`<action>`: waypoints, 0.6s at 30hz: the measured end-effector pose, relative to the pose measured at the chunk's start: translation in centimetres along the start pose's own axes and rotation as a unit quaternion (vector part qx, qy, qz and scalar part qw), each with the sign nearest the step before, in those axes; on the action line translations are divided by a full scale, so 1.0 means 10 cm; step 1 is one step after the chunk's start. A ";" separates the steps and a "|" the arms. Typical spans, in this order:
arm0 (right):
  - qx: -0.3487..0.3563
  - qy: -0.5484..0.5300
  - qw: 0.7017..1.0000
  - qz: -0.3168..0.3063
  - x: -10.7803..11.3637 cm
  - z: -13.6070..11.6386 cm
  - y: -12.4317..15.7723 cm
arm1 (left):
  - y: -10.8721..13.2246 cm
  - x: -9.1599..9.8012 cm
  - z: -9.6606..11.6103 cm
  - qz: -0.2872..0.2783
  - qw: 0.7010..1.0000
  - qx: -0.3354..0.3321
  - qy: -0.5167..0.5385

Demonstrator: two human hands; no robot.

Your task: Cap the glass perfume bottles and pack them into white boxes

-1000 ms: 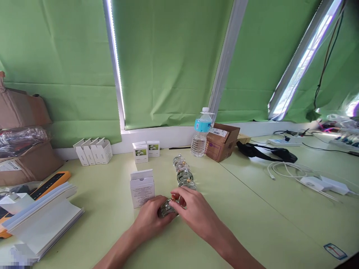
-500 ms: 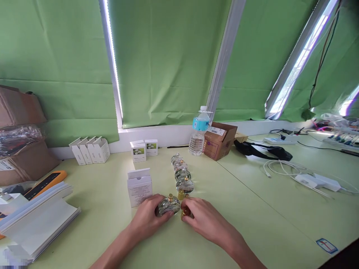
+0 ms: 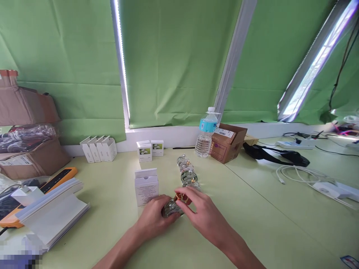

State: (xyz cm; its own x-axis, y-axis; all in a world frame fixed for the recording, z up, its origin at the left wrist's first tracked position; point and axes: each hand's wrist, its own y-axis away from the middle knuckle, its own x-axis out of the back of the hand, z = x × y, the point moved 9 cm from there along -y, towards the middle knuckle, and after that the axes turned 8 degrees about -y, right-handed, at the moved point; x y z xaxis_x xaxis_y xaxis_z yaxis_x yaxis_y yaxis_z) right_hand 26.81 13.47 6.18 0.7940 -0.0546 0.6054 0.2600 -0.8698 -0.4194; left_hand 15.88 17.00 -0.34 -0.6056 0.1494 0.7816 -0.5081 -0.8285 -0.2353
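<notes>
My left hand [image 3: 153, 217] is wrapped round a small round glass perfume bottle [image 3: 171, 207] standing on the pale green table [image 3: 252, 209]. My right hand [image 3: 199, 213] pinches a gold cap [image 3: 179, 197] at the top of that bottle. Just behind it, a row of several similar glass bottles [image 3: 187, 172] runs away from me. A white carton [image 3: 146, 186] with its flap open stands to the left of the held bottle.
Two printed white boxes [image 3: 150, 149] and several open white cartons [image 3: 98, 148] line the back wall. A water bottle [image 3: 205, 133], a brown cardboard box [image 3: 227, 142], a black strap [image 3: 275, 155] and white cables [image 3: 308, 175] lie right. Flat white card blanks [image 3: 53, 213] lie left.
My right hand lifted from the table beside the bottle, where it held a gold cap, up onto the bottle's top. My left hand kept its hold. The camera shifted slightly.
</notes>
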 end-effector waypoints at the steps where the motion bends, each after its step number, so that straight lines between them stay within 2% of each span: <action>1: 0.006 0.006 1.000 -0.008 -0.03 0.00 0.00 | 0.00 0.00 0.00 0.001 1.000 -0.003 0.002; 12: 0.003 0.029 0.999 -0.045 -0.11 0.06 -0.03 | 0.00 0.02 0.00 0.011 1.000 -0.006 -0.013; 15: 0.004 0.030 0.999 -0.043 -0.12 0.05 -0.03 | 0.00 0.03 0.01 -0.001 1.000 -0.005 -0.027; 18: -0.010 0.019 0.999 -0.041 -0.12 0.07 -0.02 | 0.01 0.08 0.05 -0.036 0.998 -0.013 -0.039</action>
State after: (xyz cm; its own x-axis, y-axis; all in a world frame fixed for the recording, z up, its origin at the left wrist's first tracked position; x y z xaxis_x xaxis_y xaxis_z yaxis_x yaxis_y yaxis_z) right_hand 26.18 14.01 5.08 0.7491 -0.0008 0.6625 0.3117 -0.8820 -0.3535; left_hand 15.67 16.78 0.60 -0.5169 0.1652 0.8400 -0.5649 -0.8031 -0.1897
